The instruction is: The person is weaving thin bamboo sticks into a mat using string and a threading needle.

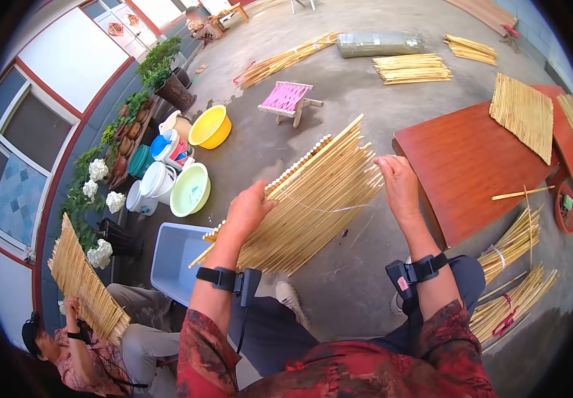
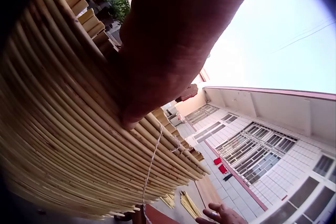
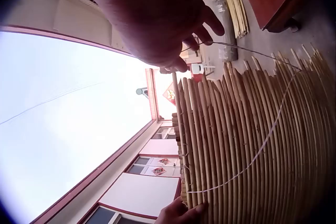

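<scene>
A mat of pale stalks [image 1: 306, 205] is held up at a slant in front of the person, its upper edge lined with cut stalk ends. The left hand [image 1: 250, 209] grips that edge, thumb over the outermost stalks; in the left wrist view the hand [image 2: 163, 50] lies dark across the mat [image 2: 79, 129]. Off the mat's right end, the right hand [image 1: 399, 186] pinches a thin string, its fingers bent. In the right wrist view the string [image 3: 268, 145] loops from the right hand [image 3: 152, 24] across the stalks [image 3: 236, 129].
A red-brown table [image 1: 465, 172] stands at the right, stalk bundles [image 1: 512, 305] beside it. A blue tub [image 1: 177, 259], basins [image 1: 190, 189] and buckets lie left. A pink-topped stool [image 1: 286, 97] is ahead. Another person [image 1: 74, 351] sits lower left holding a mat [image 1: 87, 285].
</scene>
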Motion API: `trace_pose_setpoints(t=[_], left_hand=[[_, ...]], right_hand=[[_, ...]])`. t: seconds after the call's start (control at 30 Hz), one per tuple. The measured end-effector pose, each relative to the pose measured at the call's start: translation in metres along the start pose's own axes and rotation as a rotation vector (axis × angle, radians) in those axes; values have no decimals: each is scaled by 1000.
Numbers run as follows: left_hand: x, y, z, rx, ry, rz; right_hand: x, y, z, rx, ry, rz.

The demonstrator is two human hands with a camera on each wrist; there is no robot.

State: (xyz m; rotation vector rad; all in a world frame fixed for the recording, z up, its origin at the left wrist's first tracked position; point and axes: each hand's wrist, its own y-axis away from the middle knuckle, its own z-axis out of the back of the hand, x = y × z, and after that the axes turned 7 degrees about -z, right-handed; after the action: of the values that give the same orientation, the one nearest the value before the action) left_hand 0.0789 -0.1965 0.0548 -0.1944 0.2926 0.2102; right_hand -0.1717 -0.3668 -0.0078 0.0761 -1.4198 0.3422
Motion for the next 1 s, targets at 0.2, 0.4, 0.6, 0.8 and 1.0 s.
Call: trace_pose_setpoints(t=[0.2, 0.4, 0.6, 0.8, 1.0], left_hand=[[-8, 4, -7, 18, -6, 60], [-14, 17, 1, -52, 28, 122], [-32, 23, 33, -153, 371, 55], [-65, 32, 63, -91, 331, 124], [-69, 44, 67, -148, 288, 22]], right_hand=[[36, 22, -9, 156, 53, -55], [61, 60, -14, 474, -320, -331], [98, 78, -15, 601, -33, 13], [115, 71, -23, 326, 150, 530], [117, 75, -36, 328, 155, 550]])
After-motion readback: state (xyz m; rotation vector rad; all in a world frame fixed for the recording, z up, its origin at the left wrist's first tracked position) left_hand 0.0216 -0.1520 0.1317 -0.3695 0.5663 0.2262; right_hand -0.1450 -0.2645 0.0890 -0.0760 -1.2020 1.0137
